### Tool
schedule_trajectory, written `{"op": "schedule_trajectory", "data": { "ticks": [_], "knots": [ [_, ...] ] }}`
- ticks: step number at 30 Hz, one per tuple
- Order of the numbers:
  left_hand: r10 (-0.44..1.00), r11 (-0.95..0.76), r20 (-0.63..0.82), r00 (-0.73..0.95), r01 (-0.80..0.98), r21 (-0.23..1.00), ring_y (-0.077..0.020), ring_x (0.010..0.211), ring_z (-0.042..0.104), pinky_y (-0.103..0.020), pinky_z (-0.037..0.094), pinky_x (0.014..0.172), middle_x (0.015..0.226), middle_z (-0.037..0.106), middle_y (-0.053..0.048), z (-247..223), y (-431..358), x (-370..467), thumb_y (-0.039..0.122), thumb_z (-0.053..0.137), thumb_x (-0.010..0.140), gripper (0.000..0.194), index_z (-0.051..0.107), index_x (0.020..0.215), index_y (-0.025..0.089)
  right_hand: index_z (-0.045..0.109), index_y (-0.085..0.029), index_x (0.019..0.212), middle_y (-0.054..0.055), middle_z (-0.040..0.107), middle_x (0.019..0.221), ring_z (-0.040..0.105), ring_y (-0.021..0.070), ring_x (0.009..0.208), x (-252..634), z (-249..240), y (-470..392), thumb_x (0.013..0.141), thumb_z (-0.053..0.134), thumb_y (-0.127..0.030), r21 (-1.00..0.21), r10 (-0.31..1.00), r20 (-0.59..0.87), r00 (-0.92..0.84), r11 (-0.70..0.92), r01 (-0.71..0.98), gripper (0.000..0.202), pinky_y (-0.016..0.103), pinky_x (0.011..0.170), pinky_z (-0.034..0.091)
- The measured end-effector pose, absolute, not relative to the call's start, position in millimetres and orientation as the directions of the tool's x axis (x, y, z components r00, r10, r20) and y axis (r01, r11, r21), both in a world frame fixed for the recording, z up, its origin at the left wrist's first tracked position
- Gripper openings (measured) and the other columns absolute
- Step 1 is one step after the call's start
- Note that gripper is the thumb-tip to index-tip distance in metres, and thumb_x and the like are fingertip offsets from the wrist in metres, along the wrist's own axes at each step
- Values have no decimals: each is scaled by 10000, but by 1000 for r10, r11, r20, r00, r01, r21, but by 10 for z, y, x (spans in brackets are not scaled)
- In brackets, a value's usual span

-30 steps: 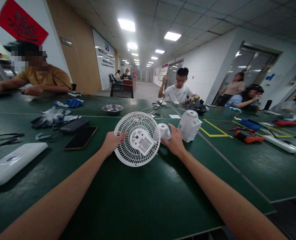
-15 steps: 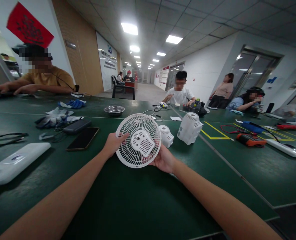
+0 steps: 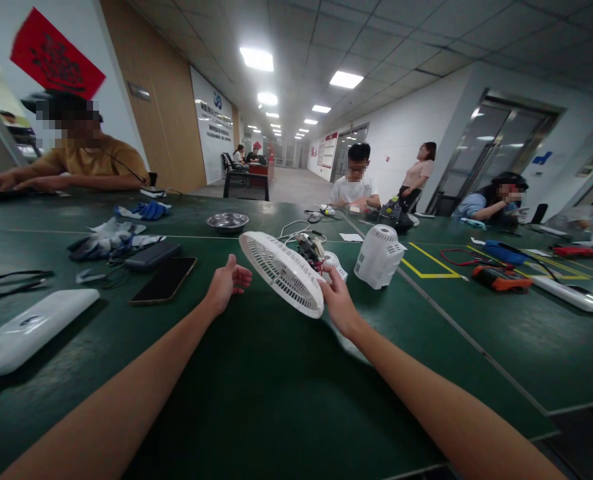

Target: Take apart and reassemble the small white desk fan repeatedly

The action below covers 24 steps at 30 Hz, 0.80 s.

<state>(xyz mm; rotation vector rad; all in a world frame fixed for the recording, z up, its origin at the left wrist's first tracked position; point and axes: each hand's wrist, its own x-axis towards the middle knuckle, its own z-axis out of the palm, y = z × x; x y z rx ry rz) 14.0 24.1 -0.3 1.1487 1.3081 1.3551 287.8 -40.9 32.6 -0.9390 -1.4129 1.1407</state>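
Note:
My right hand [image 3: 340, 299] grips the right edge of a white round fan grille [image 3: 281, 275], held tilted above the green table. A fan motor [image 3: 310, 248] with wires shows on the grille's far side. My left hand [image 3: 226, 285] is off the grille, just left of it, with fingers apart and nothing in them. Behind my right hand stands a small white housing [image 3: 335, 267], partly hidden by hand and motor. A larger white plastic housing [image 3: 379, 257] stands upright to its right.
A metal bowl [image 3: 227, 222] sits beyond the grille. Leftward lie a phone [image 3: 164, 281], a dark power bank [image 3: 153, 256], gloves [image 3: 111, 239] and a white device [image 3: 36, 330]. An orange multimeter [image 3: 500, 279] lies right. Other people sit around the table; one person stands behind.
My left hand has let go of the grille and moved slightly away. The grille has turned from facing me to a steep tilt, bringing the motor behind it into view.

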Motion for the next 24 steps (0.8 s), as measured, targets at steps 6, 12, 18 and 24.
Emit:
{"op": "schedule_trajectory", "data": {
  "ticks": [6,12,18,24],
  "knots": [
    [982,171,-145,120,-248,954,-272,693,701,-347,538,599,729,723,-173,101,157,93,788,374,783,736,691,755,124,502,-265,1183,10,623,961,580,193,844,3051,373,-456,778,681,-472,-771,861,447,-243,508,384,488,329,792,455],
    [966,230,-183,184,-280,932,-213,713,716,-331,573,724,817,751,-139,74,184,115,371,686,799,271,714,805,101,530,-239,1199,82,615,1134,578,263,1016,3064,373,-442,743,711,-491,-534,766,472,-437,643,549,552,412,928,429],
    [978,194,-178,104,-164,967,-184,646,696,-295,559,635,795,750,-123,-59,291,108,342,770,731,282,730,846,88,488,-214,1249,100,575,1185,557,247,1071,3189,317,-259,850,606,-425,-446,708,540,-456,700,558,467,407,963,438],
    [980,166,-155,122,-85,982,-180,597,672,-299,522,578,760,745,-106,-156,366,52,441,778,699,393,735,883,97,486,-212,1273,124,524,1248,479,303,1203,3510,205,70,735,692,-295,-410,746,649,-146,505,760,582,477,1054,370]
  ]
}}
